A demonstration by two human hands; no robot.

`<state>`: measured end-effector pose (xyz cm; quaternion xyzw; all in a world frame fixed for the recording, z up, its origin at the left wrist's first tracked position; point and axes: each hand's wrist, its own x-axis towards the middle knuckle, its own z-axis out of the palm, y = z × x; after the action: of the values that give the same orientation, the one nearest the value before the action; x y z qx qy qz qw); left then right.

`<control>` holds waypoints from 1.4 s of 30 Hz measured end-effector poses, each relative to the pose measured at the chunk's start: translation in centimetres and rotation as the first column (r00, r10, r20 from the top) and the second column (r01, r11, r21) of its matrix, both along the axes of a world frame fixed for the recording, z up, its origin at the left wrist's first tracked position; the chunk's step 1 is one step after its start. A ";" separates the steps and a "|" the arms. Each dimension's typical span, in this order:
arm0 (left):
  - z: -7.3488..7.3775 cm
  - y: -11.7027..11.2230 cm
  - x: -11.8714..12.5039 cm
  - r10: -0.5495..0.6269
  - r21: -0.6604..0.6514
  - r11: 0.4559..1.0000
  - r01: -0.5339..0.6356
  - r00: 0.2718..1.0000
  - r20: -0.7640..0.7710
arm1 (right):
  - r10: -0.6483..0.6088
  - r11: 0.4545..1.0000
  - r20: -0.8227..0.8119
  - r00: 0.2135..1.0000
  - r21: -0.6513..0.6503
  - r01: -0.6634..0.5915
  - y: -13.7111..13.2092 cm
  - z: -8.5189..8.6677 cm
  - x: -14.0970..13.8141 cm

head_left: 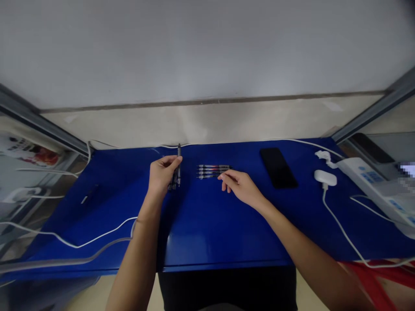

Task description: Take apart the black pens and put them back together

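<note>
My left hand (162,173) is closed, with thumb and forefinger pinching a grey-and-clear pen (179,151) that points away from me. Beneath that hand, several more pens (173,185) lie close together, partly hidden by the fingers. To the right, a row of pens (210,168) lies sideways on the blue table, stacked one below another. My right hand (241,185) is at the right end of this row, its thumb and forefinger closed on the end of the nearest pen (207,176). Its other fingers curl loosely underneath.
A black phone (278,167) lies right of the pens on the blue table (207,233). Further right are a white earbud case (325,177) on a cable and a white power strip (372,181). A small dark pen-like item (90,194) and white cables (106,236) lie left.
</note>
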<state>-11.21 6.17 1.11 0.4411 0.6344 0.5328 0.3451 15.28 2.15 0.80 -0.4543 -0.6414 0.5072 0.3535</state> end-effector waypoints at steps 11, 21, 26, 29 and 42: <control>-1.2 0.3 -1.0 -0.086 -0.134 0.991 0.001 0.772 -0.629 | -0.004 1.000 0.064 0.998 0.025 0.002 -0.2 0.0 0.0; -1.1 0.3 -0.7 -0.112 -0.143 0.990 0.012 0.692 -0.713 | -0.006 1.000 0.108 0.994 0.029 0.003 -0.2 -0.1 0.0; -0.9 0.1 -0.4 -0.172 -0.211 0.977 0.022 0.660 -0.731 | -0.004 1.000 0.141 0.990 0.015 0.002 -0.2 0.3 0.1; -0.8 0.0 -0.2 -0.181 -0.225 0.974 0.014 0.643 -0.744 | -0.005 1.000 0.158 0.987 0.007 0.004 -0.3 0.5 0.1; -1.3 0.1 -0.4 -0.160 -0.181 0.983 0.033 0.646 -0.746 | -0.011 1.000 0.167 0.986 0.009 0.010 -0.2 0.2 0.1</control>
<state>-11.63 6.26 -0.17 0.6289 0.7343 0.2312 0.1092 15.39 1.99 0.99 -0.4971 -0.6683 0.4630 0.3031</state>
